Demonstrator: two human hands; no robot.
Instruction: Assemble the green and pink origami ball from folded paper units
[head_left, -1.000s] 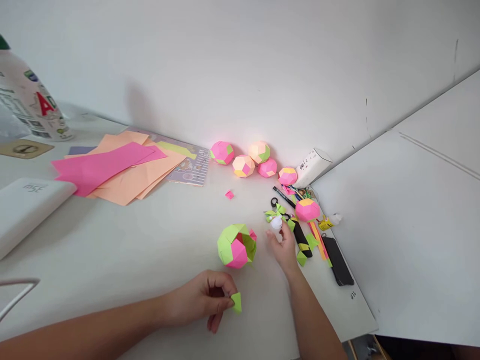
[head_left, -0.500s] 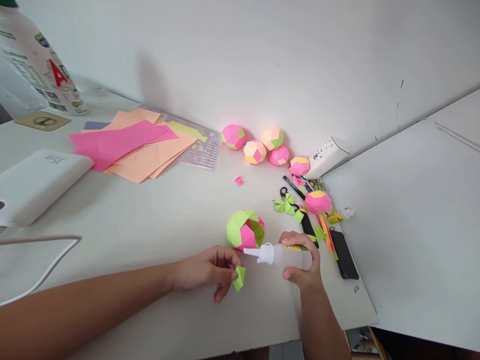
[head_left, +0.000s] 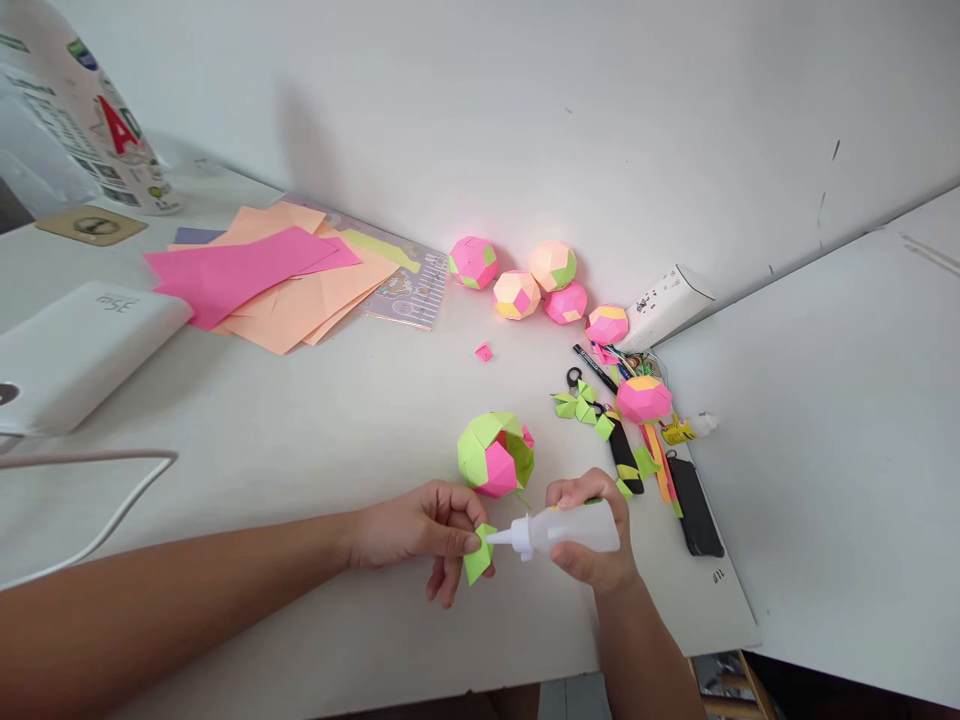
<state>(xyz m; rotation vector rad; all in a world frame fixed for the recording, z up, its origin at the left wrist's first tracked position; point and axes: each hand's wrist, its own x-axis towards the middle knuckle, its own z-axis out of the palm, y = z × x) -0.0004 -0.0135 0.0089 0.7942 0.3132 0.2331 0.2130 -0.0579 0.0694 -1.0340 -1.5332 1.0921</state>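
My left hand [head_left: 427, 535] pinches a small folded green paper piece [head_left: 478, 562] between thumb and fingers. In my right hand [head_left: 592, 545] lies a translucent glue bottle [head_left: 577, 527], tipped on its side. Its white nozzle points left, and the tip meets the green piece, or hovers very close to it. Just beyond both hands sits a partly open paper ball [head_left: 482, 445] of green and pink folded pieces. Its hollow inside shows on the right.
Finished paper balls [head_left: 517, 295] stand along the wall. Green folded pieces [head_left: 585, 405] lie near scissors [head_left: 574, 377] and a marker [head_left: 595, 369]. A black phone [head_left: 695, 507] rests at the right edge. Coloured paper sheets [head_left: 300, 310] and a white power bank [head_left: 90, 350] are at left.
The glue bottle has moved left and down, bringing its nozzle tip to the green paper piece. My left hand still holds that piece. The view has shifted slightly.
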